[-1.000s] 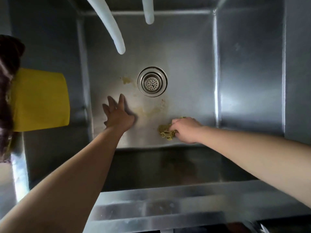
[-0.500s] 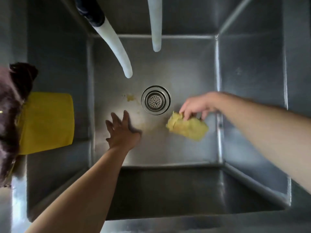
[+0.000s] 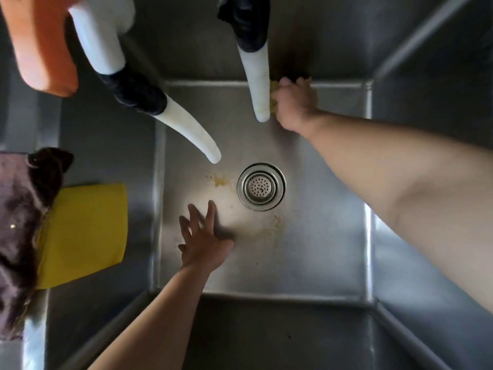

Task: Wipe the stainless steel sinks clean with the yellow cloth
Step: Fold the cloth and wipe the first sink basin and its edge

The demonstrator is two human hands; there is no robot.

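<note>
Now up at sink's [image 3: 306,263] far edge: right hand [image 3: 294,102] clenched on yellow cloth [image 3: 273,101]; left hand [image 3: 204,243] splayed flat on bottom.

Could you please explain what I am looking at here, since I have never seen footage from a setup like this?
There is no machine here: a person wears one camera on the head, looking straight down into a stainless steel sink. The two bare arms are theirs. The right hand is closed on a crumpled yellow cloth, pressing it near the sink's far edge. The left hand lies flat and open on the sink floor. In the middle is the round drain, with yellowish stains beside it. Two white hoses hang down from above. On the left, outside this basin, is a flat yellow item, with an orange object at the top left.
</note>
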